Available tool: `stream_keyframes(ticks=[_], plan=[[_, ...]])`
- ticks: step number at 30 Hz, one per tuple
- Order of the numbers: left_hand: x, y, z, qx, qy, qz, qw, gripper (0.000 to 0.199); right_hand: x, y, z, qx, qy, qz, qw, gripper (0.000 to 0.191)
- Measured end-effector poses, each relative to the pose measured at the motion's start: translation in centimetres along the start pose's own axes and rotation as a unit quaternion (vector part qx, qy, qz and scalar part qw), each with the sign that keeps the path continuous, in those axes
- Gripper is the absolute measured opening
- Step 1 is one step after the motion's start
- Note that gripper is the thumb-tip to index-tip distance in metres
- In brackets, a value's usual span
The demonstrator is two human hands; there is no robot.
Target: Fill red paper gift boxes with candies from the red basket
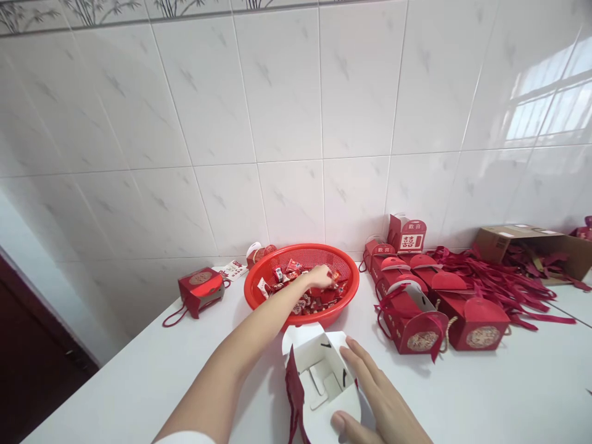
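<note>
My left hand (320, 277) is down in a red plastic basket (259, 299). Its fingers are bent together at a red-wrapped candy, partly hidden by the hand. Several wrapped candies (301, 303) in red and white lie around it. In front of the basket stands a paper gift box (303, 364) with its top open, white inside and dark red outside. No candy shows inside; folded bottom flaps and black cord ends do. My right hand (377, 394) grips this box from the right, fingers along its side and thumb on the near flap.
Several red gift boxes (419, 314) with handles and ribbons stand at the right, beside a heap of dark red ribbons (490, 277). A cardboard carton (490, 246) lies behind. One red box (201, 290) and a printed card (232, 270) are at the left. A tiled wall (287, 203) borders the white table (152, 370).
</note>
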State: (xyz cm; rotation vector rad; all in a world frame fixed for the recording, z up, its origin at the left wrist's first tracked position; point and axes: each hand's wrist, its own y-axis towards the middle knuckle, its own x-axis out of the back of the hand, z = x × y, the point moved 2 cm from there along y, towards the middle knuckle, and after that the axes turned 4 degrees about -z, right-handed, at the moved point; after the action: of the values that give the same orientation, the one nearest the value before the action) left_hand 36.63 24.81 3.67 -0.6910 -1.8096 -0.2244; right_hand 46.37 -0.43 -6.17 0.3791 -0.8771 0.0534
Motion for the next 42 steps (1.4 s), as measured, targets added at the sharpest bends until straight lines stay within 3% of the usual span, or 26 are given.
stream_keyframes(ticks=[4, 8, 15, 22, 27, 30, 34, 38, 40, 42], plan=[[0.7, -0.4, -0.5, 0.007, -0.091, 0.029, 0.995, 0.035, 0.0, 0.0, 0.0, 0.002, 0.003, -0.002, 1.000, 0.083], [0.1, -1.1, -1.4, 0.011, -0.148, 0.071, 0.986, 0.030, 0.0, 0.1, 0.0, -0.005, 0.005, 0.007, 1.000, 0.084], [0.0, -1.9, -2.3, -0.008, -0.234, 0.035, 0.972, 0.031, -0.1, 0.2, 0.0, -0.006, 0.009, 0.015, 1.000, 0.085], [3.8, -4.1, -2.7, -0.046, -0.304, -0.004, 0.951, 0.032, 0.2, 0.2, 0.1, 0.000, 0.008, 0.000, 1.000, 0.084], [6.1, -9.2, -2.6, -0.101, -0.356, 0.007, 0.929, 0.028, 0.4, -0.2, 0.9, 0.003, 0.013, -0.027, 1.000, 0.079], [5.8, -12.8, -3.7, -0.137, -0.323, 0.030, 0.936, 0.026, 0.5, -0.4, 1.5, 0.008, 0.017, -0.059, 0.998, 0.080], [3.9, -16.4, -5.5, -0.192, -0.201, 0.095, 0.956, 0.021, 0.7, -0.4, 2.0, 0.038, 0.013, -0.117, 0.992, 0.084], [2.7, -18.5, -5.3, -0.170, -0.035, 0.152, 0.973, 0.019, 0.7, -0.4, 1.9, 0.053, 0.006, -0.136, 0.989, 0.086], [2.8, -19.1, -4.7, -0.152, 0.016, 0.146, 0.977, 0.018, 0.7, -0.4, 1.8, 0.057, 0.003, -0.137, 0.989, 0.088], [3.0, -19.4, -4.3, -0.138, 0.022, 0.102, 0.985, 0.011, 0.7, -0.3, 1.7, 0.063, 0.005, -0.137, 0.989, 0.087]])
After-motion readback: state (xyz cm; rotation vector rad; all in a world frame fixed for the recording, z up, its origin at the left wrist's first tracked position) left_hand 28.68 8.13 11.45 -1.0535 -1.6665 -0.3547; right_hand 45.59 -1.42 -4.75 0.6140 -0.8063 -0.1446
